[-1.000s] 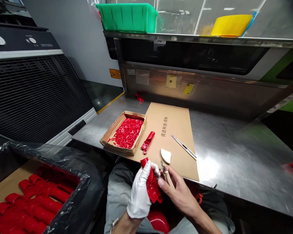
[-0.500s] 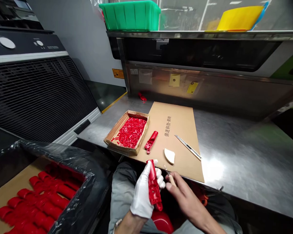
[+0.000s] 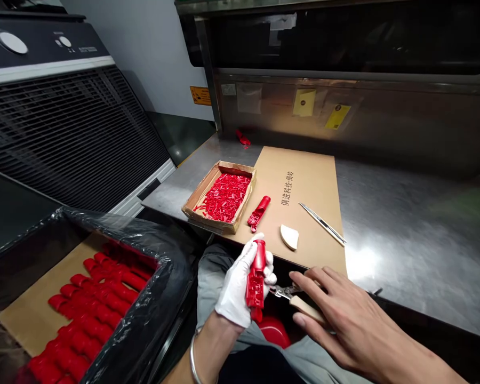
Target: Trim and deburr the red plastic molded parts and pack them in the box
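In a white glove, my left hand [image 3: 232, 293] is closed around a red plastic part [image 3: 256, 274] held upright, its tubular end at the top. My bare right hand [image 3: 348, 314] has its thumb and fingers around the pale handles of a pair of nippers [image 3: 306, 310]. The handles are spread apart, and the metal jaws point left, close beside the red part's right edge. Whether the jaws touch it I cannot tell. Another red part [image 3: 259, 213] lies on the cardboard sheet, near a white curved piece [image 3: 289, 237].
A cardboard tray [image 3: 244, 213] of small red scraps stands on the metal bench [image 3: 416, 234]. A slim knife [image 3: 322, 223] lies on the cardboard sheet [image 3: 304, 170]. At lower left, a black-lined box [image 3: 156, 314] holds several red parts. Another red piece [image 3: 243, 137] lies farther back.
The view has tilted down. The red part has been turned more upright in my left hand. My right hand has come nearer the camera, and the nippers' handles now show spread apart.
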Available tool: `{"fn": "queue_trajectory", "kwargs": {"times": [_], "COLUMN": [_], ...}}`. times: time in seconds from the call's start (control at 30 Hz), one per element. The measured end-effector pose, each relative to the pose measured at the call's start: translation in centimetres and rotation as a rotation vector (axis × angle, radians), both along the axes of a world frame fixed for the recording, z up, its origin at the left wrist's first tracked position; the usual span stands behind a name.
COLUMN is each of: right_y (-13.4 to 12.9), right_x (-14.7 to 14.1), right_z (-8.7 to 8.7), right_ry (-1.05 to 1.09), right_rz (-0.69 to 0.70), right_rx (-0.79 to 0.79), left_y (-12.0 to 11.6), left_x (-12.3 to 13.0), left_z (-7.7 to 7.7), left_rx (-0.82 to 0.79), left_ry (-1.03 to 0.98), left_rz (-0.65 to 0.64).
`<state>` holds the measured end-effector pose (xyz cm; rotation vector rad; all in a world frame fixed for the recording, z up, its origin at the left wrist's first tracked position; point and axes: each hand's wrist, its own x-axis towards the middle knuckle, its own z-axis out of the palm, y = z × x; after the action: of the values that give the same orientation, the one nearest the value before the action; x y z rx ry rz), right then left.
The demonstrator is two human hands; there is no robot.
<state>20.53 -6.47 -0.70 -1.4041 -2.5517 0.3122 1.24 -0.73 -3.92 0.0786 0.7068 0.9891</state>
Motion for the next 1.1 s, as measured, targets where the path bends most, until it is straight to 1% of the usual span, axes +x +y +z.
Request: {"fn": "queue_trajectory", "kwargs": {"times": [0.13, 0.37, 0.53, 0.67, 0.8, 1.0, 1.1], "right_y": [0.0, 0.4, 0.3, 0.2, 0.1, 0.1, 0.2], "right_x": [-0.4, -1.9, -2.6, -3.0, -3.3, -3.5, -3.3], "right_z": [-0.2, 1.0, 1.5, 1.6, 1.5, 0.8, 0.2], "right_ry": [-0.066, -0.208, -0.26, -0.315, -0.366, -0.42, -0.402], "right_rz": [-0.014, 0.044, 0.074, 0.076, 0.079, 0.061, 0.068], "right_rx": [0.066, 0.259, 0.362, 0.401, 0.454, 0.427, 0.422], "left_y": [-0.4, -0.8, -0.9, -1.1, -1.1, -0.8, -0.7], "left_x": [-0.1, -0.3, -0.4, -0.3, -0.2, 0.0, 0.1], "left_z": [0.3, 0.3, 0.2, 0.3, 0.5, 0.4, 0.3], "left_rx": [0.056, 0.146, 0.175, 0.2, 0.183, 0.135, 0.135], "left_ry": [0.099, 0.196, 0.243, 0.281, 0.304, 0.299, 0.283], "left_rz": [-0.025, -0.084, -0.123, -0.135, -0.152, -0.223, -0.244]}}
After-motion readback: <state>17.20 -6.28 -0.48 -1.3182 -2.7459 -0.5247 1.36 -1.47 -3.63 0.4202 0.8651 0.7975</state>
